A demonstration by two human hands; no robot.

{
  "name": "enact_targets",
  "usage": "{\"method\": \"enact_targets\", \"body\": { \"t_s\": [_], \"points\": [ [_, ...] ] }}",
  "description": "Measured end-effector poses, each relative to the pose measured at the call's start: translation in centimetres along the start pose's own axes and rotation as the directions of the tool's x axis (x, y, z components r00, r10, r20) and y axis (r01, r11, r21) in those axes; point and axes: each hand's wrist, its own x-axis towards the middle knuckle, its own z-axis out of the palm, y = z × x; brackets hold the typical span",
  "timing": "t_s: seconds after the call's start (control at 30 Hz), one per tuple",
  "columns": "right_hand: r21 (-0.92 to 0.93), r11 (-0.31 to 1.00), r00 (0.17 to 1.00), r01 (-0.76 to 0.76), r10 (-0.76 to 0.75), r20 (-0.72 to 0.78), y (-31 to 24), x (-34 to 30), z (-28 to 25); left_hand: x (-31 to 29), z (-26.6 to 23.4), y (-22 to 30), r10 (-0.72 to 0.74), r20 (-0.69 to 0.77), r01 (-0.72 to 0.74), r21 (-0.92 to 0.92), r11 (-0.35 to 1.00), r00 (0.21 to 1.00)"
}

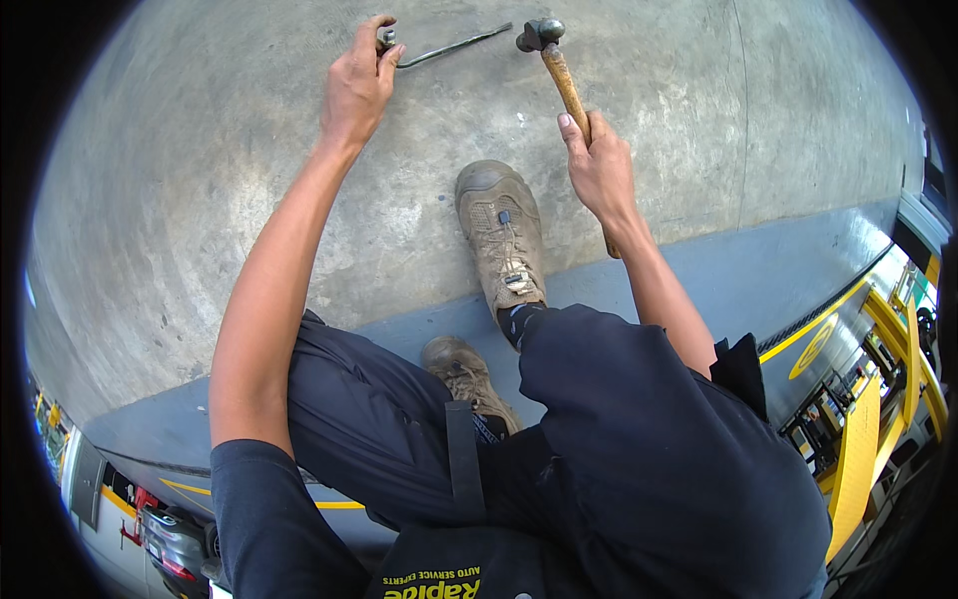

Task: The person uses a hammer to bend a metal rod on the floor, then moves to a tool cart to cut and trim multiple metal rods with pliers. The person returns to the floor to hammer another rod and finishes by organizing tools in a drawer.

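My left hand (pixel 361 88) reaches out over the concrete at the upper left, its fingers closed around the bent end of a thin metal rod (pixel 454 47). A rounded shiny knob shows between the fingertips; the long part points right and slightly away, ending in a darker tip. My right hand (pixel 603 170) grips the wooden handle of a ball-peen hammer (pixel 565 82), thumb laid along it. The hammer's dark metal head is up at the far end, a short gap right of the rod's tip. The handle's butt comes out below my wrist.
Beneath the tools lies a grey concrete floor (pixel 249 190), with a blue-grey painted strip (pixel 699 275) nearer me. My brown work shoe (pixel 499 225) stands between my arms. Yellow metal frames (pixel 868 449) rise at the lower right. A grey car (pixel 175 544) sits at the lower left.
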Motion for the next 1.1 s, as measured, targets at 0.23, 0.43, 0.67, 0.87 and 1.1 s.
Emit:
{"method": "enact_targets", "body": {
  "t_s": [0.23, 0.43, 0.67, 0.87, 1.1],
  "points": [
    [-0.048, 0.990, 0.991, 0.132, -0.133, -0.017, -1.4, 1.5, 1.0, -0.9, -0.2, -0.3, 0.374, 0.079, -0.377, 0.344, 0.860, 0.924],
    [-0.069, 0.988, 0.990, 0.140, -0.139, 0.025, -3.0, 1.6, 0.1, -1.3, -0.1, -0.4, 0.445, 0.145, -0.457, 0.465, 0.758, 0.884],
    [-0.058, 0.982, 0.981, 0.181, -0.184, -0.055, -2.9, 1.3, 0.6, -1.7, -0.2, -0.1, 0.464, 0.162, -0.483, 0.449, 0.752, 0.871],
    [0.015, 0.989, 0.987, 0.149, -0.148, -0.054, -3.4, 1.6, -0.4, -1.7, 0.0, 0.3, 0.435, 0.177, -0.469, 0.373, 0.800, 0.883],
    [0.073, 0.981, 0.973, 0.178, -0.165, -0.161, -4.2, 1.6, -0.5, -1.3, 0.0, 0.2, 0.229, 0.175, -0.278, 0.351, 0.894, 0.958]
  ]
}}
